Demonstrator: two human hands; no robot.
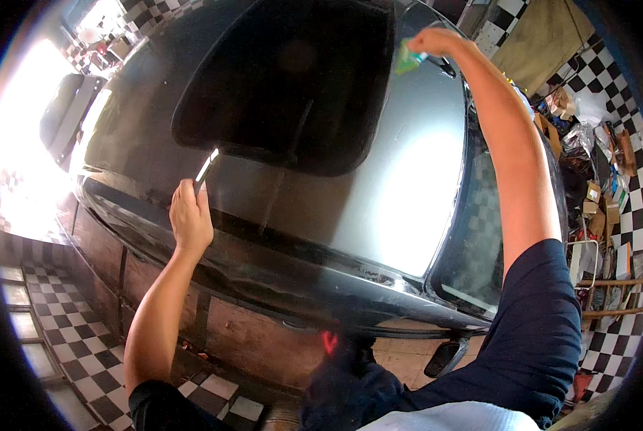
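From where I stand, the left hand (190, 219) has its fingers closed around a slim flat tool (206, 169), pointed up toward the near edge of the dark glass panel (285, 86) in the car roof (382, 215); whether the tip touches, I can't tell. If it slipped or dragged there, it could well scratch the paint. Farther right, by the roof's far side, a blurred green item (410, 59) sits pinched in the fingers of the right hand (435, 44). That arm reaches out long, passing above the windscreen (476, 230), so overstretching might cost balance, or trapped grit might mark the finish.
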